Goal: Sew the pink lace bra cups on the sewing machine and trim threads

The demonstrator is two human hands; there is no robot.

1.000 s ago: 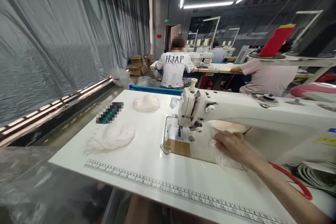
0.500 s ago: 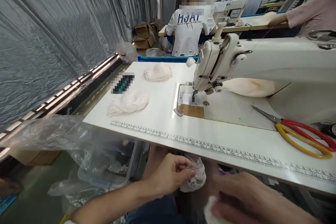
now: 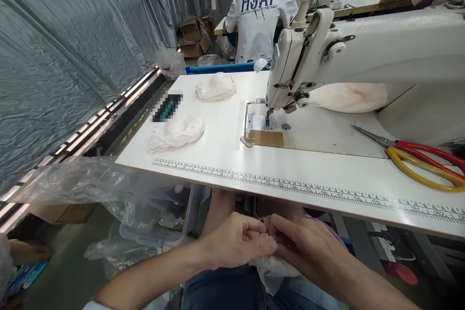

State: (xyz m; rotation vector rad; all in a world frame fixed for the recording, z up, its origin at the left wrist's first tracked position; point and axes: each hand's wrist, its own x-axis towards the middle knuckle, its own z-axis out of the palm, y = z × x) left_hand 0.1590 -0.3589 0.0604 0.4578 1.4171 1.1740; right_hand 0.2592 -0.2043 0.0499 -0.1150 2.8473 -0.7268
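Observation:
Just below the table's front edge, over my lap, my left hand (image 3: 241,242) and my right hand (image 3: 305,244) meet with their fingertips almost together. Between them hangs a piece of thin white fabric (image 3: 274,271), pinched by both hands; its lower part droops onto my jeans. The fingers hide much of its upper edge. On the white sewing table (image 3: 221,160) above lie two gathered pale fabric pieces, one near (image 3: 178,133) and one farther back (image 3: 216,87). The sewing machine (image 3: 290,72) stands to the right with its needle over the plate.
Scissors (image 3: 417,157) with red and yellow handles rest on the table at the right. A plastic bin (image 3: 185,223) and clear plastic bags (image 3: 98,179) are at the lower left. A co-worker in a white shirt (image 3: 259,19) sits ahead, near cardboard boxes (image 3: 192,36).
My right hand has come in from the lower right to join my left at the white fabric. The fabric now hangs lower between both hands. The camera view has tilted down slightly.

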